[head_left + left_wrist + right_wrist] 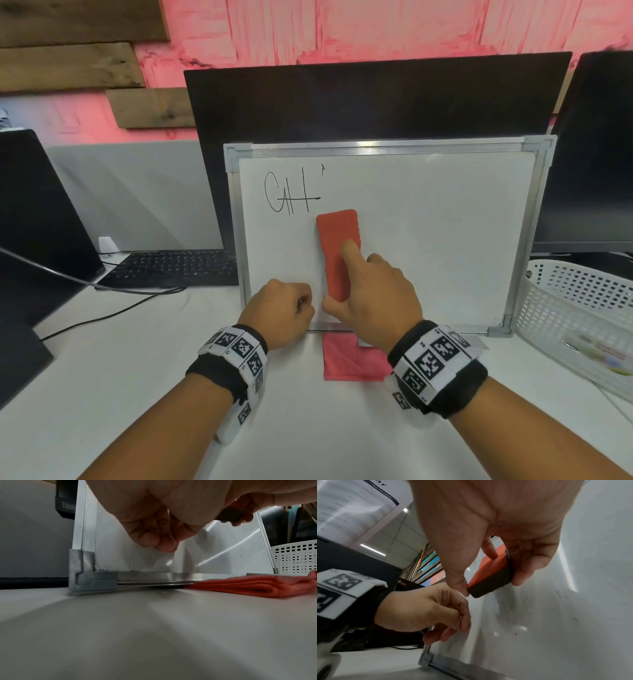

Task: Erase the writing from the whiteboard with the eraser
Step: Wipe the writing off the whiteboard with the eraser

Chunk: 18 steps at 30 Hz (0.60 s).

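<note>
A white desk (137, 377) in an office with a pink-lit wall carries the scene's landmark: a rectangular white whiteboard with an aluminium frame (428, 240), propped upright against a dark monitor (342, 102). The black handwritten writing (289, 193) sits in the board's upper left corner. Just below and to the right of it, the red-backed rectangular eraser with a dark felt pad (337, 246) lies pad-first on the board face. The right hand (376, 294) clamps the eraser, thumb on one long side, fingers on the other, forefinger laid along its back. The left hand (279, 311) hovers near the board's lower left part, fingers curled together; the left wrist view shows nothing held, and whether they touch the board cannot be told.

A folded red cloth (352, 363) lies on the desk at the board's bottom edge; a white perforated plastic basket (579, 308) stands to the board's right, a black keyboard (171, 270) to its left.

Probable risks: the board only leans, so a firm upward stroke may push it back or slide its base if the left hand does not brace it. Light or uneven pad pressure would likely smear the strokes or leave the small stray mark above them.
</note>
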Each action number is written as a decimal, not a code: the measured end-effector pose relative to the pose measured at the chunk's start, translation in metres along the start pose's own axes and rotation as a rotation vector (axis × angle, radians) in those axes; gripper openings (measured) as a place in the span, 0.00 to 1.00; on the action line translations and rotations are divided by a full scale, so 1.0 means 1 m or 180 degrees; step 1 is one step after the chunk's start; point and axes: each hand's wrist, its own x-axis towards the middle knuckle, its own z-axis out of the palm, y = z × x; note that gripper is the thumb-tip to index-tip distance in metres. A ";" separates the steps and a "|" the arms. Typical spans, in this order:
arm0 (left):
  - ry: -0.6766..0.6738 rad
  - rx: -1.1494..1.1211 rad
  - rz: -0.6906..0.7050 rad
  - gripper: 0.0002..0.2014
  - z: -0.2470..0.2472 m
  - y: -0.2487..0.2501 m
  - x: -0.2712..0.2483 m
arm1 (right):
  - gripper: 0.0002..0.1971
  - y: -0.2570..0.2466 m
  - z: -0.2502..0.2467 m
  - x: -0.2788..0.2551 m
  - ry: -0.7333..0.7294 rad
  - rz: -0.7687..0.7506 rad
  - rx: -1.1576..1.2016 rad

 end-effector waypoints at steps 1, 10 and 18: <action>0.0001 0.0002 -0.0003 0.07 0.000 0.000 0.000 | 0.25 -0.001 0.000 0.001 0.0003 0.0007 0.0030; 0.0040 0.0000 -0.0032 0.08 -0.004 -0.007 -0.001 | 0.28 -0.016 -0.021 0.037 0.0370 -0.0150 0.0134; 0.0073 0.0027 -0.0051 0.07 -0.009 -0.013 -0.005 | 0.26 -0.009 -0.001 0.008 0.0025 -0.0015 0.0167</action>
